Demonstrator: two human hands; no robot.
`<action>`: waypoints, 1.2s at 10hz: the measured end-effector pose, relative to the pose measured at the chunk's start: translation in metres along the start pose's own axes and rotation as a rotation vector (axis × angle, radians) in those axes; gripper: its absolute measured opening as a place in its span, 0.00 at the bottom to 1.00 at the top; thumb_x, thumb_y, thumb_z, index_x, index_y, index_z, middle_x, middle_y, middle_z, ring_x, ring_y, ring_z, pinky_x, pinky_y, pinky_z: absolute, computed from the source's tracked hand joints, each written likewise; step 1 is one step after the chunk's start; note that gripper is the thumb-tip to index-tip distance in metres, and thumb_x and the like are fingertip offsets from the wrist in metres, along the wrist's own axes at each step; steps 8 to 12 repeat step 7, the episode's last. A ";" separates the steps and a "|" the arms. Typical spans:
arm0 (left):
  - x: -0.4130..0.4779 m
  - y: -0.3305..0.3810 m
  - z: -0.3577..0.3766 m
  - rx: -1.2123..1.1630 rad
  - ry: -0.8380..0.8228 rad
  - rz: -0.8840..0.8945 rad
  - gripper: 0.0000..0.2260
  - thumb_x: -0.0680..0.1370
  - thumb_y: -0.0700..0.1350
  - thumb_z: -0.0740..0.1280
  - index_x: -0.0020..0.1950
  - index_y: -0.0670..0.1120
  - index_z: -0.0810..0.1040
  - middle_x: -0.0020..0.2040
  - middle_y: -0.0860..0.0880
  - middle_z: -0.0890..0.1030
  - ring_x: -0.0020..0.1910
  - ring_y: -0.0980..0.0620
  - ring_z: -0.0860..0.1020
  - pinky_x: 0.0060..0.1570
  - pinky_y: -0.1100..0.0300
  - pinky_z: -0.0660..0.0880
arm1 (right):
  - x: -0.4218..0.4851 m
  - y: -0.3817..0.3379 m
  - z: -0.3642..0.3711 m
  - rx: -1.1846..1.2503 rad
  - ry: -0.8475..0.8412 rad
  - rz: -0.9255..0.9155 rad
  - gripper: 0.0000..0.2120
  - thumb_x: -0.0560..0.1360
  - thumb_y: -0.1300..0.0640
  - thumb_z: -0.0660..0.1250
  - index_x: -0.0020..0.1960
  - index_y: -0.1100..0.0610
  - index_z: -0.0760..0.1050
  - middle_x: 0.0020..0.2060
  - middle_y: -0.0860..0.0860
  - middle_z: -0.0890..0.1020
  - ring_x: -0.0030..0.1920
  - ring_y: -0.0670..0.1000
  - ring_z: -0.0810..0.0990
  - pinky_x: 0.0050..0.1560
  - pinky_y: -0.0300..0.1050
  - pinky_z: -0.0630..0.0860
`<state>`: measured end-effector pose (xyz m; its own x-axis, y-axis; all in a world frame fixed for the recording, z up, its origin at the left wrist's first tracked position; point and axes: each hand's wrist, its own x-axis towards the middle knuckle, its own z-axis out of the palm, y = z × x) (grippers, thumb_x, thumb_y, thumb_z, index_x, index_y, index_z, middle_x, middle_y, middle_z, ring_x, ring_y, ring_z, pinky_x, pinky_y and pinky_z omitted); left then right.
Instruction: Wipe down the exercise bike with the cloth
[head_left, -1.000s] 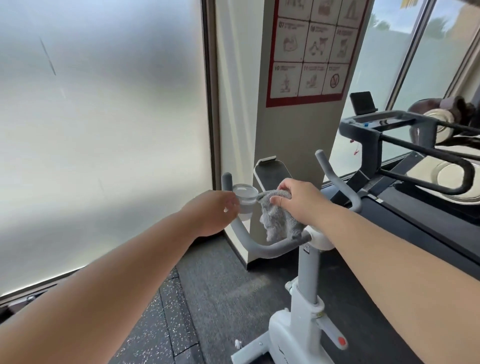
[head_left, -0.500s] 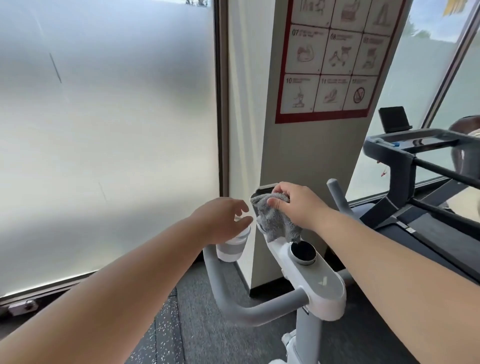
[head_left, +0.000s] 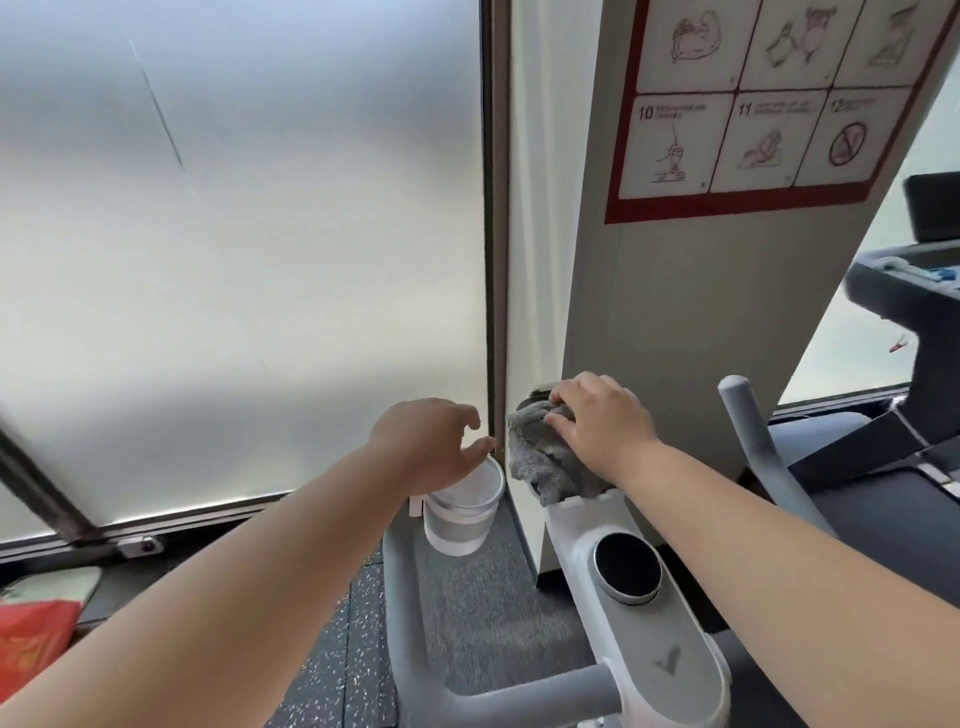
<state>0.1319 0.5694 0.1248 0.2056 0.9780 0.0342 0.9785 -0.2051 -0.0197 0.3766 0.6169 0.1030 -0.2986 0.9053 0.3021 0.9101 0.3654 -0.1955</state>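
Two bare forearms reach forward. The right hand (head_left: 602, 426) lies palm down, fingers curled, pressing onto the cloth (head_left: 540, 457). Left of the cloth, the left hand (head_left: 431, 441) hovers with fingers loosely spread.

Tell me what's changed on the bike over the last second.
The right hand carried the grey cloth from the handlebar junction up onto the tablet holder above the console. The left hand shifted from the side of the cup holder to above its rim. The camera moved closer. The cloth stays gripped.
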 end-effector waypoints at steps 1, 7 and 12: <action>0.007 0.002 0.004 0.006 0.018 -0.043 0.23 0.80 0.70 0.55 0.67 0.60 0.76 0.61 0.55 0.82 0.61 0.50 0.80 0.56 0.51 0.79 | 0.000 0.005 0.004 0.039 0.016 -0.018 0.14 0.80 0.44 0.64 0.62 0.49 0.77 0.57 0.50 0.79 0.60 0.55 0.75 0.60 0.53 0.73; -0.038 -0.005 -0.032 -0.087 0.107 0.017 0.25 0.82 0.67 0.58 0.74 0.56 0.72 0.64 0.54 0.81 0.66 0.50 0.76 0.58 0.52 0.75 | -0.035 -0.029 -0.034 -0.022 0.034 0.075 0.12 0.80 0.47 0.61 0.60 0.48 0.76 0.57 0.50 0.78 0.61 0.55 0.73 0.58 0.52 0.74; -0.038 -0.005 -0.032 -0.087 0.107 0.017 0.25 0.82 0.67 0.58 0.74 0.56 0.72 0.64 0.54 0.81 0.66 0.50 0.76 0.58 0.52 0.75 | -0.035 -0.029 -0.034 -0.022 0.034 0.075 0.12 0.80 0.47 0.61 0.60 0.48 0.76 0.57 0.50 0.78 0.61 0.55 0.73 0.58 0.52 0.74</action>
